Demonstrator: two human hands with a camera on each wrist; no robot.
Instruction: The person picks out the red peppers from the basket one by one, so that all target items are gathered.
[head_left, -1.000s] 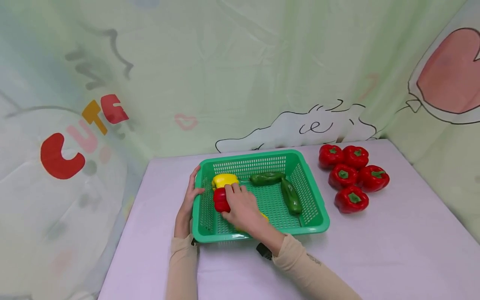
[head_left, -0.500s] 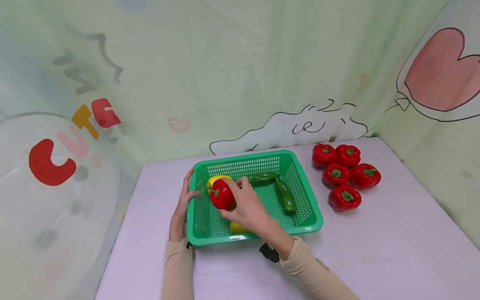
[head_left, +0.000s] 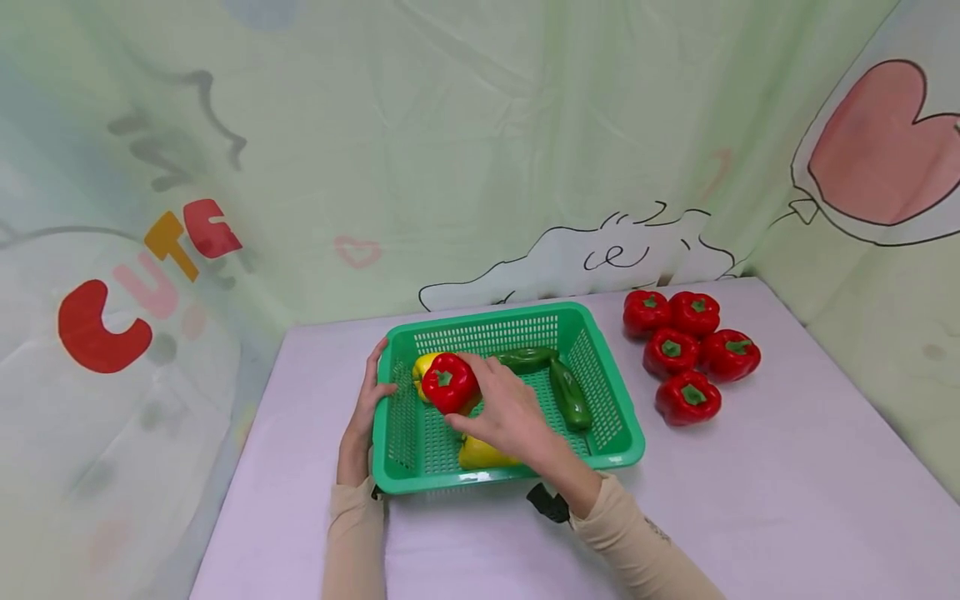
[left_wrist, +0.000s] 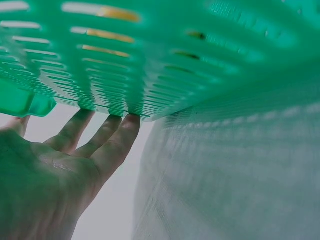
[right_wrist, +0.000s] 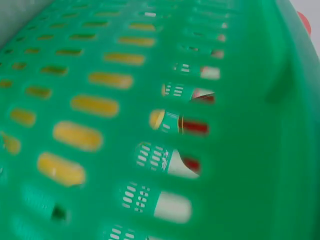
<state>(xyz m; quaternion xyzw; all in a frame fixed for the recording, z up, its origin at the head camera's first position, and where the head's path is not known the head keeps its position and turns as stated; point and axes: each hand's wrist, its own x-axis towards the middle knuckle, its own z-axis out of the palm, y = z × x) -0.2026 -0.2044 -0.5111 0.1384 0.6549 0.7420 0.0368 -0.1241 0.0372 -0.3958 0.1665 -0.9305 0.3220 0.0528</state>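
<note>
In the head view my right hand [head_left: 504, 411] grips a red bell pepper [head_left: 451, 382] by its right side, over the left half of a green slotted basket [head_left: 614, 460]. The pepper's green stem faces the camera. Behind it a yellow bell pepper [head_left: 422, 374] is partly covered, and another yellow pepper [head_left: 483, 453] lies below the hand. My left hand [head_left: 367, 408] holds the basket's left end, thumb over the rim. From the left wrist, the left hand's fingers [left_wrist: 112, 145] press the outer wall. The right wrist view is filled by basket wall; the right hand is hidden there.
Two long green peppers, one along the back [head_left: 527, 359] and one at the right [head_left: 570, 394], lie in the basket. Several red bell peppers [head_left: 671, 352] stand grouped on the white-covered table [head_left: 787, 467] to the right. A printed curtain [head_left: 480, 167] hangs behind.
My right hand has lifted the red bell pepper and tilted its stem toward the camera. The front yellow pepper now shows more. My left hand stays on the basket; the head view shifted slightly.
</note>
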